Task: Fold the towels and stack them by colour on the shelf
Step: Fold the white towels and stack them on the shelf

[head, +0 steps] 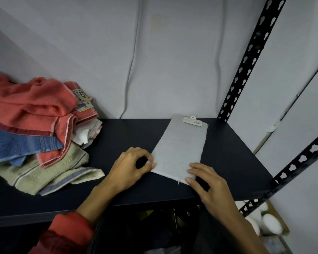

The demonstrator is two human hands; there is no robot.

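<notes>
Both hands pinch the near corners of the folded grey towel [182, 149], left hand [130, 167] and right hand [207, 184], centre-right on the shelf [128, 136]; the unfolded towel pile [37, 129] at left is still to do

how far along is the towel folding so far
Early on. Done: nothing is stacked yet. In hand: the grey towel lies folded flat on the shelf, left hand and right hand pinching its near corners. Left: the heap of red towels, blue towel and green towel is still unfolded and mixed.
</notes>
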